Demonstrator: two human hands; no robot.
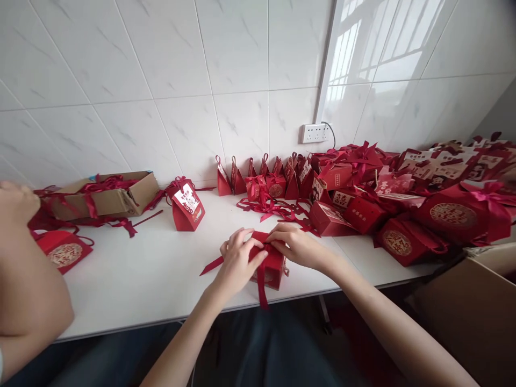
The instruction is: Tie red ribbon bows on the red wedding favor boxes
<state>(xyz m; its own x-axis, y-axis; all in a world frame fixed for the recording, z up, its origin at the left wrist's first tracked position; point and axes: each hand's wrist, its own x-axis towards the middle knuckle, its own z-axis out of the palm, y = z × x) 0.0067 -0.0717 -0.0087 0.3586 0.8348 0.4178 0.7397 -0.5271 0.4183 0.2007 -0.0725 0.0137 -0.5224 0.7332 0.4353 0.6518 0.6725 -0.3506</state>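
At the table's front edge stands a small red gift box [274, 273] with a gold pattern on its front, partly covered by my fingers. A dark red ribbon [262, 290] runs over its top; one end hangs down the front and another sticks out to the left. My left hand [238, 257] pinches the ribbon at the box's top from the left side. From the right, my right hand [296, 244] pinches it too, fingertips close to the left ones. The exact crossing of the ribbon is hidden under the fingers.
A finished red box [188, 207] with a white tag stands behind left. Farther left are a cardboard box [108, 196] of ribbons and another person's arm [30, 290]. Many red gift boxes [363, 212] are piled right, beside an open carton [475, 306]. Loose ribbons [278, 208] lie behind.
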